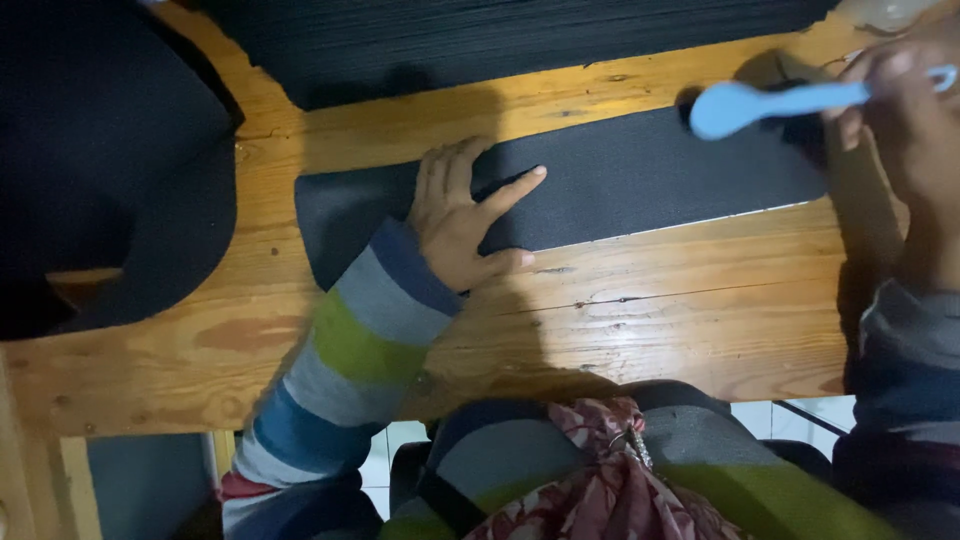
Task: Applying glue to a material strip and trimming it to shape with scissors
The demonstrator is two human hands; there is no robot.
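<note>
Single view only: head-worn camera, no second view to compare. Looks steeply down, almost plumb, from above wearer's chest. Faces forward across counter [640,330]; far edge toward frame top, wearer's lap and striped sleeves at bottom. Close range: counter fills most of frame. Left hand [460,220] near centre, right hand [915,120] cut by upper right edge. Floor glimpsed below counter's near edge. Lighting dim, left side dark.

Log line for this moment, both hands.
left hand: flat on dark strip | right hand: holds light blue tool at strip's right end | surface: wooden table
</note>
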